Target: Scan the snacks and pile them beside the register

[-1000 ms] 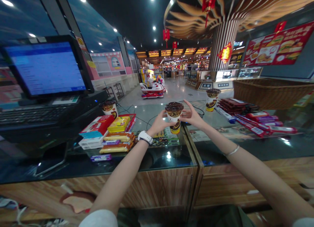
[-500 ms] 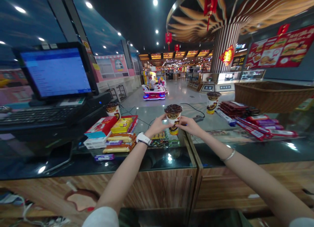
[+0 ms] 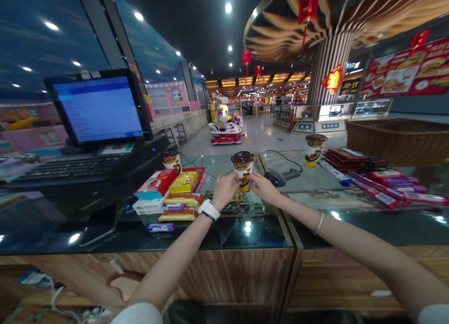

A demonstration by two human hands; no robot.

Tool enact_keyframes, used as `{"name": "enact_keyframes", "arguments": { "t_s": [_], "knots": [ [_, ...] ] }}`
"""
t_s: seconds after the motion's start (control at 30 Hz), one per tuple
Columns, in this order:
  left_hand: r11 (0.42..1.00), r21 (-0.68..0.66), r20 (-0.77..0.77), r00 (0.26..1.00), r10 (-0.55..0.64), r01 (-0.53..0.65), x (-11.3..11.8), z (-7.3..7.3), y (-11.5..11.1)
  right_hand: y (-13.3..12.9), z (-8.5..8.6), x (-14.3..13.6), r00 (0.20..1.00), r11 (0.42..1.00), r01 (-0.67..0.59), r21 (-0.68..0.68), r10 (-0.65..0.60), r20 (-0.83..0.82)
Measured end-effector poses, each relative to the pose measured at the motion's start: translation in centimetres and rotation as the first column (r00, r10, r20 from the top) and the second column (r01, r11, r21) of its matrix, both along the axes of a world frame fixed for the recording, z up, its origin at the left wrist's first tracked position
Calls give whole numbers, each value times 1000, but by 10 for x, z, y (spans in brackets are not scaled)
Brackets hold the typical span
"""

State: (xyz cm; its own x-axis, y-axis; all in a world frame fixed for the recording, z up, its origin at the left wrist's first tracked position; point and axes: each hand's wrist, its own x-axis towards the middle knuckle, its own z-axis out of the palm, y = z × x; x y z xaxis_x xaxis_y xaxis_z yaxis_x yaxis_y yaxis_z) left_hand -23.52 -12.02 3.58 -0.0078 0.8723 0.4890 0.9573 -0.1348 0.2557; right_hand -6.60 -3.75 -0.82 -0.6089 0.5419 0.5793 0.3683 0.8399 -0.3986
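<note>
A paper cup with a dark brown lid (image 3: 242, 169) stands on the glass counter (image 3: 245, 230), held from both sides. My left hand (image 3: 224, 189), with a white watch on the wrist, wraps its left side. My right hand (image 3: 264, 187), a thin bracelet on the wrist, grips the right side near the base. Two more cups of the same kind stand apart: one (image 3: 171, 159) at the left behind a stack of snack packets (image 3: 177, 193), another cup (image 3: 315, 149) at the right.
A till monitor (image 3: 100, 106) and keyboard (image 3: 70, 167) fill the left. A barcode scanner (image 3: 280, 176) lies just right of the held cup. Red and purple snack bars (image 3: 372, 183) and a wicker basket (image 3: 400, 139) sit at the right. A phone (image 3: 96, 226) lies at the left.
Both hands brought the cup down and a little left until it rests on the counter; my right hand's fingers closed onto its side. The view shifted, showing the scanner.
</note>
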Motion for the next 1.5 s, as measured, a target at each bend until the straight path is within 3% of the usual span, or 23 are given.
{"name": "enact_keyframes", "arguments": {
  "t_s": [0.17,0.4,0.53,0.63,0.73,0.8,0.9,1.03,1.2,1.37,1.5],
  "knots": [
    [1000,-14,-25,999,23,-23,-13,0,-8,7,-14,-14,975,977,-202,-61,206,76],
    [994,5,-83,990,110,-110,-31,-5,-8,28,-17,-35,945,948,-282,-149,301,129],
    [976,33,-137,967,217,-214,-38,-11,-8,37,-18,-63,957,948,-252,-195,274,98],
    [965,17,-83,961,263,-263,-40,-6,-4,44,-19,-83,969,945,-248,-212,247,-32],
    [958,59,-45,957,285,-282,-43,6,3,53,-18,-98,957,943,-173,-285,93,-275],
    [953,68,-8,955,296,-295,-46,13,9,59,-16,-104,906,916,-126,-380,-50,-421],
    [954,9,133,946,297,-301,-50,19,17,63,-15,-110,872,892,-118,-437,-118,-476],
    [960,15,313,913,262,-281,-51,18,19,54,-12,-123,887,939,-61,-339,-105,-449],
    [939,177,386,898,209,-295,-54,27,4,34,6,-146,861,978,42,-203,-138,-489],
    [900,376,144,974,176,-219,-73,40,-17,19,34,-163,854,993,89,-76,-115,-507],
    [844,498,-15,971,240,-201,-94,43,-31,8,45,-170,862,999,49,25,-29,-505]
  ]
}}
